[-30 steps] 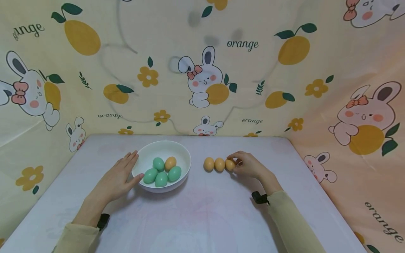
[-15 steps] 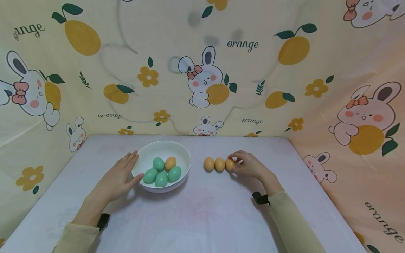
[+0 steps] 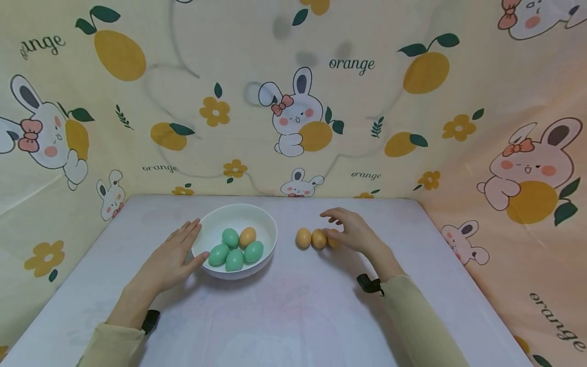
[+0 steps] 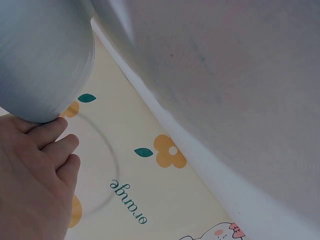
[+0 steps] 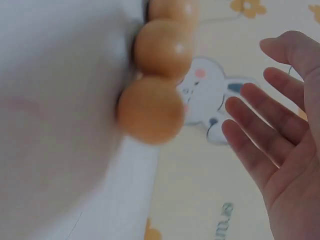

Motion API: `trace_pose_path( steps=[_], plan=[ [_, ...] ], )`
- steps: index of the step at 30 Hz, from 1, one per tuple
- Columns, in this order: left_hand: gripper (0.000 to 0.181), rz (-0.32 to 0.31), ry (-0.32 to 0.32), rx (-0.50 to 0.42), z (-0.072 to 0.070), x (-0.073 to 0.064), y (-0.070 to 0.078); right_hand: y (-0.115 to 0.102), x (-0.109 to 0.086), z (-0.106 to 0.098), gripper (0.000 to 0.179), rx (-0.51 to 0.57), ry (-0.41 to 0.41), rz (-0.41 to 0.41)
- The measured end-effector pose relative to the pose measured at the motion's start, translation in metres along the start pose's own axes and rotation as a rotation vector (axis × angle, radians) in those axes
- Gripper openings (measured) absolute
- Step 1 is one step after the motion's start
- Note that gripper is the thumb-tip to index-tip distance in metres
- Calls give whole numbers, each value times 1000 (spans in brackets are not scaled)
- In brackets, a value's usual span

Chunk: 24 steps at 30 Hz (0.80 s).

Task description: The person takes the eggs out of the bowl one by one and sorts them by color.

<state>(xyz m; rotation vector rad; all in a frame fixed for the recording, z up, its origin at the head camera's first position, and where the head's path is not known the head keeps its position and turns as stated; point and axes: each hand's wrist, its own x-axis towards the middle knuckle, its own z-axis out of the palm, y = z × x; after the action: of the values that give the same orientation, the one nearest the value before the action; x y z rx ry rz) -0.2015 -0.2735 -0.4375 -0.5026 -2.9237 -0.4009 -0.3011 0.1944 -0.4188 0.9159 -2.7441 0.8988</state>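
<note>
- One smooth, round white bowl (image 3: 238, 276) sits on the pale, flat table (image 3: 275, 316) w/ the L hand (image 3: 168, 262) by it. L fingers are straight & touch its side, thumb at the rim, no grip; prob. there to stop it sliding.
- Smooth orange-tan eggs (image 3: 319, 238) sit in a row, R of the bowl; prob. set close so they don't roll. Can't tell what they're made of.
- R hand (image 3: 355, 232) is just over the row's R end, fingers loose & apart, holding nothing. R wrist view shows a gap betw. fingers & eggs.
- Row count: 3 eggs.
- In-bowl count: 4 smooth mint-green eggs (image 3: 230, 238) + 1 orange-tan egg (image 3: 247, 235).
- Also: 1 bowl, 2 hands.
</note>
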Motion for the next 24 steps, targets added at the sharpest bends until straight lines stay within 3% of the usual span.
trace_pose_path(
  steps=[9, 24],
  plan=[
    [86, 2, 2, 2, 1, 1, 0, -28, 22, 15, 33, 2, 32, -154],
    [86, -5, 1, 12, 2, 1, 0, -72, 57, 41, 34, 9, -60, -203]
  ],
)
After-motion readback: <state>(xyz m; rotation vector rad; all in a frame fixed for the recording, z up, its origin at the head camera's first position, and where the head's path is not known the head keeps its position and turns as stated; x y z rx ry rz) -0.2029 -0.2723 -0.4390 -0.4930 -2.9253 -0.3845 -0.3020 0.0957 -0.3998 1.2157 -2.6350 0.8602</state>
